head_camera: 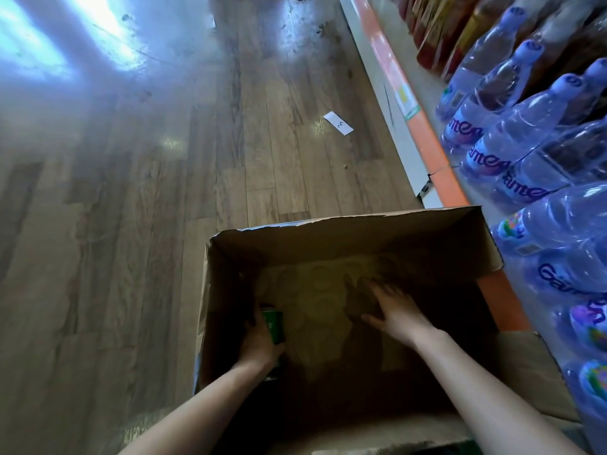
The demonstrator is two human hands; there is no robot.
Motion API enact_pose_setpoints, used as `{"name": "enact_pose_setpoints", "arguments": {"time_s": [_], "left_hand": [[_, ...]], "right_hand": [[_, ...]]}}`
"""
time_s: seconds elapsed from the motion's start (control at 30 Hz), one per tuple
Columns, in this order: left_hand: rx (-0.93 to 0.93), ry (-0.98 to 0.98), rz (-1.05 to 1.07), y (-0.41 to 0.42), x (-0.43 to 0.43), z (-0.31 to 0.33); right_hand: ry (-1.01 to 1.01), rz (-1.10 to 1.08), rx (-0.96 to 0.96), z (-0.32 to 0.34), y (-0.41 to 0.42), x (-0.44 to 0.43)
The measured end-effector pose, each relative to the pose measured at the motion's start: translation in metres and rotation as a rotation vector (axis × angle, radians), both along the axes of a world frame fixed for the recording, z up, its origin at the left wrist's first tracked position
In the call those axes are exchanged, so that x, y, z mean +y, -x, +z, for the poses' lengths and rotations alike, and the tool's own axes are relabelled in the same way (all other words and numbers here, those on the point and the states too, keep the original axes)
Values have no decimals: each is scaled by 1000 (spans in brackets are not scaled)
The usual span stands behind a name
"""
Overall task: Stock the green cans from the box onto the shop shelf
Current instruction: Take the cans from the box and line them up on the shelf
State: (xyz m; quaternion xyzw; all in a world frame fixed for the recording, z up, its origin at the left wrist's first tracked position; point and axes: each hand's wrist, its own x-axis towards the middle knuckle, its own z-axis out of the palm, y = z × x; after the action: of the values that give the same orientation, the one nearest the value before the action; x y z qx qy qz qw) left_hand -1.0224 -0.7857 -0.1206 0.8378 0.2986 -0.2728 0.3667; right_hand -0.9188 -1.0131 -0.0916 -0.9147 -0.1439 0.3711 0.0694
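Left hand [259, 339] grips smooth green can [275, 326] inside cardboard box [345, 234].

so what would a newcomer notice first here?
The open cardboard box at bottom centre, both arms reaching in: the left hand grips a green can by the left wall, the right hand is spread open over the box floor. On the right, blue shrink-wrapped bottles fill an orange-edged shelf.

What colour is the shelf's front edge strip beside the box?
The edge strip is orange, best seen in the head view.
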Motion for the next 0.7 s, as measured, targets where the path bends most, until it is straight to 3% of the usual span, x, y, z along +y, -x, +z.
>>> {"name": "enact_pose_setpoints", "arguments": {"time_s": [0.23,0.37,0.7], "left_hand": [[-5,29,-123,-3,5,3],[-17,-35,-335,-16,6,18],[-28,-248,-810,-43,-8,149]], "right_hand": [[26,-5,0,-3,3,-1],[56,-22,-11,6,5,-7],[12,-55,-63,118,27,-24]]}}
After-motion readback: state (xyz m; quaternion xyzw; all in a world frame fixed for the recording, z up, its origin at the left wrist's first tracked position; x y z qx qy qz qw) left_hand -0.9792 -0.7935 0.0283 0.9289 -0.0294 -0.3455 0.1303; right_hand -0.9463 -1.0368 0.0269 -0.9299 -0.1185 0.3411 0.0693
